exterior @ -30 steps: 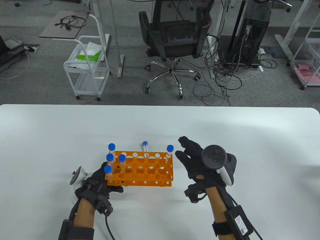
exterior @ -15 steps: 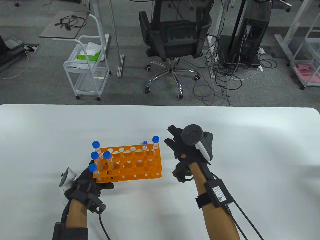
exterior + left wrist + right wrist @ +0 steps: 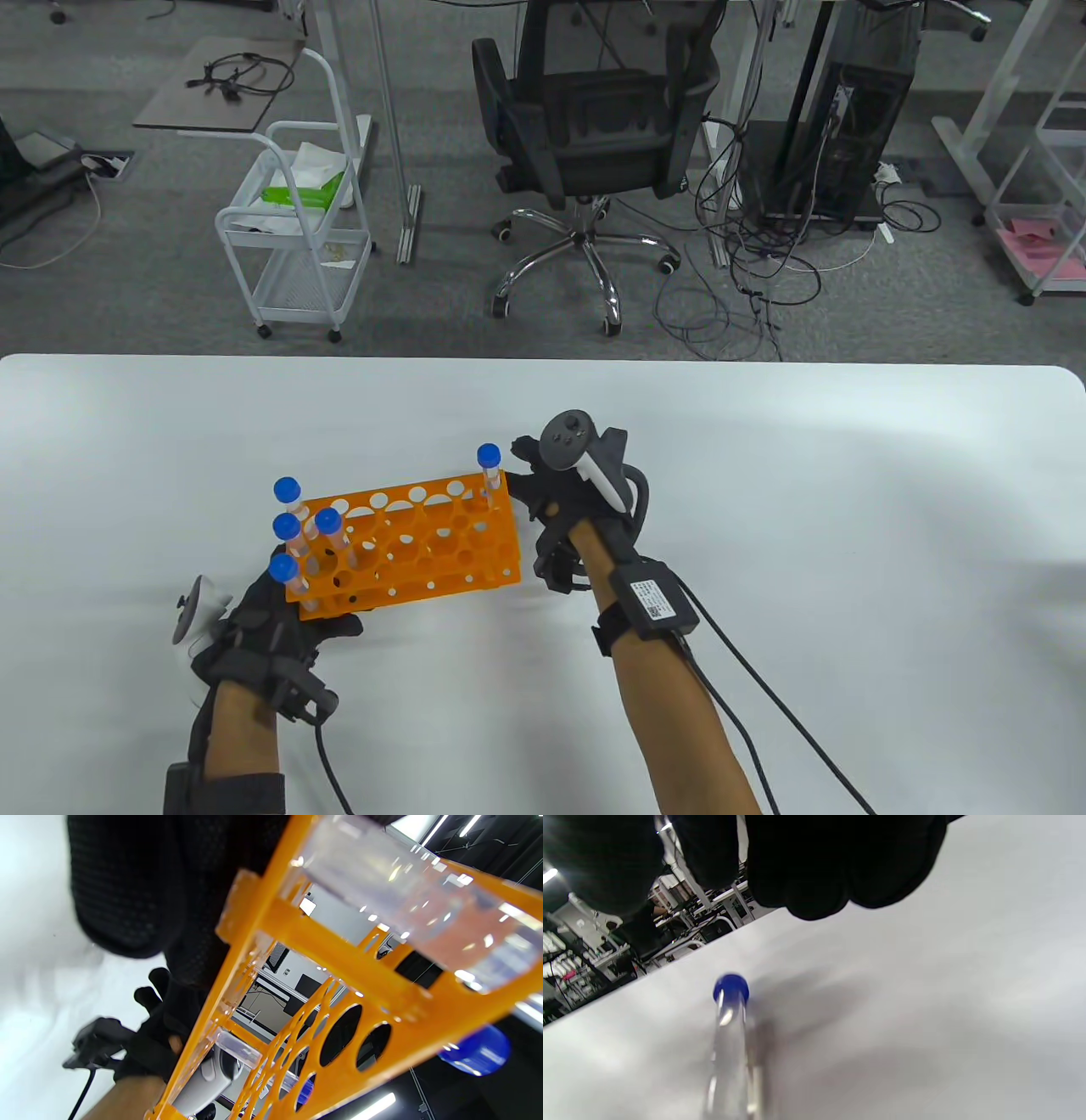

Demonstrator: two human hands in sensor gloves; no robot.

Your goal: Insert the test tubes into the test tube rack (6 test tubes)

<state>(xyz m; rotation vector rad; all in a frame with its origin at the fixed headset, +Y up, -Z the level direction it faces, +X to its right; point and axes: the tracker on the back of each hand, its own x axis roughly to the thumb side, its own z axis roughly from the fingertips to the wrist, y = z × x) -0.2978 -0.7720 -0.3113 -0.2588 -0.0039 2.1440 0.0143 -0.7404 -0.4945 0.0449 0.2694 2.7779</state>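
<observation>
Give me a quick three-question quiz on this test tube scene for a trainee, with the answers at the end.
1. Count: how many blue-capped tubes stand in the orange rack?
2. True or false: the right hand already grips the loose tube lying on the table.
3. Choose one: where does the left hand grip the rack? A) near-left corner B) far-right corner C) middle of the far edge

Key:
1. Five: four at the left end, one at the far-right corner.
2. False: the right wrist view shows the fingertips above the loose tube, not touching it.
3. A
</observation>
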